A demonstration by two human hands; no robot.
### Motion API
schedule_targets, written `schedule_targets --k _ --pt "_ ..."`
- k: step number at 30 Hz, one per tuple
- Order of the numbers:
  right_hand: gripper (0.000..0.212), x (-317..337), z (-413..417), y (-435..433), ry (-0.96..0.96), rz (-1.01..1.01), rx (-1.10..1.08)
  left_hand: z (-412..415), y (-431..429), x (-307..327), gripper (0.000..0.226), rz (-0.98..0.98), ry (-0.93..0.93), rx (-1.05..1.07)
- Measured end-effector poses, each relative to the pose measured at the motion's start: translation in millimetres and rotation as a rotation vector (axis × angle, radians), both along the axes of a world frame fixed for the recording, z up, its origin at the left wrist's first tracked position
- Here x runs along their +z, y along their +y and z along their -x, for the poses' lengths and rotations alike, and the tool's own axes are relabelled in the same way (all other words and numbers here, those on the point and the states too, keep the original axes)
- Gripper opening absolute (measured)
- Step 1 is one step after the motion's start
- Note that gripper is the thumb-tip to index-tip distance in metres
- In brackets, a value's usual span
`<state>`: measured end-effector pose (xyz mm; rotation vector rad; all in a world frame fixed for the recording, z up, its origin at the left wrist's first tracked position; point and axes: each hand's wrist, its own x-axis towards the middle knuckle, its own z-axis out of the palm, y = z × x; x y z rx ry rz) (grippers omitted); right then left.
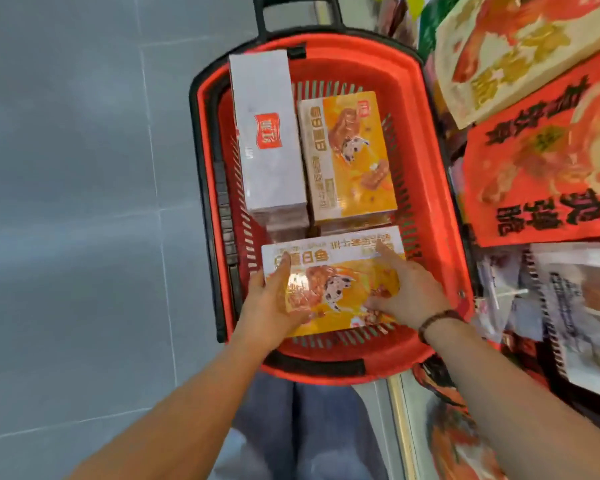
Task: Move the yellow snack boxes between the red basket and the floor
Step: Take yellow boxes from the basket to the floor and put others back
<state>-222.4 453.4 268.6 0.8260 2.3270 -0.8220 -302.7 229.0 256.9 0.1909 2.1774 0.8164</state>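
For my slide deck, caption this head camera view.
Both hands rest on a yellow snack box inside the red plastic basket.

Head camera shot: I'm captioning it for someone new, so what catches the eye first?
The red basket fills the middle, standing on grey floor. Both hands lie on the nearest yellow box, left hand and right hand. Behind it sit another yellow box and a white box.
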Motion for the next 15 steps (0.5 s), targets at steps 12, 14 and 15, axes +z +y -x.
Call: schedule_targets --k 12,14,15 --pt "0.1 -36 -13 -11 0.047 0.006 -0.094 -1 12 -17 0.105 0.112 0.107 -0.089" --pt "0.093 -25 -12 -6 0.109 0.008 -0.136 4 15 -8 0.1 0.151 0.161 -0.089" --pt "0.089 -16 -12 -4 0.142 0.003 -0.156 6 17 0 0.097 0.163 0.193 -0.089"
